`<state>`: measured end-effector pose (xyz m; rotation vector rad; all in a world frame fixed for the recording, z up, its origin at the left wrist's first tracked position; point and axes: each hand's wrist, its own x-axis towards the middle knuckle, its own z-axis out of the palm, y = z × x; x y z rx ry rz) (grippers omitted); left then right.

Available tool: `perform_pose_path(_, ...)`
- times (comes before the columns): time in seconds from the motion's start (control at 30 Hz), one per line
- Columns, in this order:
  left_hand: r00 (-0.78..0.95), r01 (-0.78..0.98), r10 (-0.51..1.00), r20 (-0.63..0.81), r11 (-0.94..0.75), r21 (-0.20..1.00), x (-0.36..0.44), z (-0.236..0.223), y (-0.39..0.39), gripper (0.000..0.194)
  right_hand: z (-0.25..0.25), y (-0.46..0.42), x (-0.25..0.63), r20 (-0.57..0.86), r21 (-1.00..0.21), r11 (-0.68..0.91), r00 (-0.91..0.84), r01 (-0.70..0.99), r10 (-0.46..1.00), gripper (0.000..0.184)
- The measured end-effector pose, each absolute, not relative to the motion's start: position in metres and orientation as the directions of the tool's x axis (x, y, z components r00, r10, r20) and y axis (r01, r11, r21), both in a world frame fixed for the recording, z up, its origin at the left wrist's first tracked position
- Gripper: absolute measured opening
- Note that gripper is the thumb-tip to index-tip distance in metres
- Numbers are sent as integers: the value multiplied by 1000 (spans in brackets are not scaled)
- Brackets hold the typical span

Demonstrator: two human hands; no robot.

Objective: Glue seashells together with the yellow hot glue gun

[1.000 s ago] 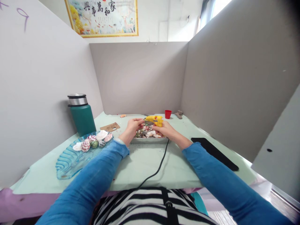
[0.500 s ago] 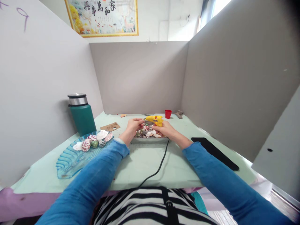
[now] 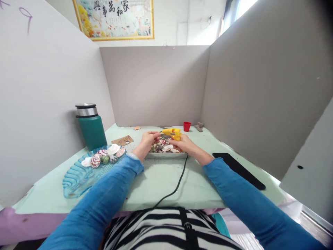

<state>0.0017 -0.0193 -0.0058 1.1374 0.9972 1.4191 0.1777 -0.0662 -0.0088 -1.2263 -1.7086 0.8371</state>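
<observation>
My right hand (image 3: 183, 143) is wrapped round the handle of a yellow hot glue gun (image 3: 171, 133), whose nozzle points left. A black cord (image 3: 179, 182) runs from it down to the table's front edge. At the nozzle tip, the fingers of my left hand (image 3: 149, 140) are pinched together; whatever they hold is too small to make out. Below both hands stands a shallow metal tray (image 3: 166, 156) filled with shells (image 3: 166, 147) in white, red and greenish tones. My hands hide parts of its left and right sides.
On the left are a blue glass shell-shaped dish (image 3: 78, 180) with several seashells (image 3: 95, 160), a green bottle (image 3: 91, 130) and a brown card (image 3: 122, 140). A red cup (image 3: 186, 126) and a grey-brown object (image 3: 199, 127) stand behind. A black flat pad (image 3: 238, 170) lies right. Partitions enclose the table.
</observation>
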Motion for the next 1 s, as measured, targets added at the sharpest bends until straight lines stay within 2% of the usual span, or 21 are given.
perform_pose_path(0.73, -47, -195, 992, 116, -123, 973, 2, -5, -20, 10, -9, -66, 178, 248, -869, 297, -171, 397, 954, 24)
perform_pose_path(1.0, -53, -200, 992, 112, -121, 972, 2, -5, -20, 10, -9, -65, 179, 250, -870, 298, -171, 393, 953, 29)
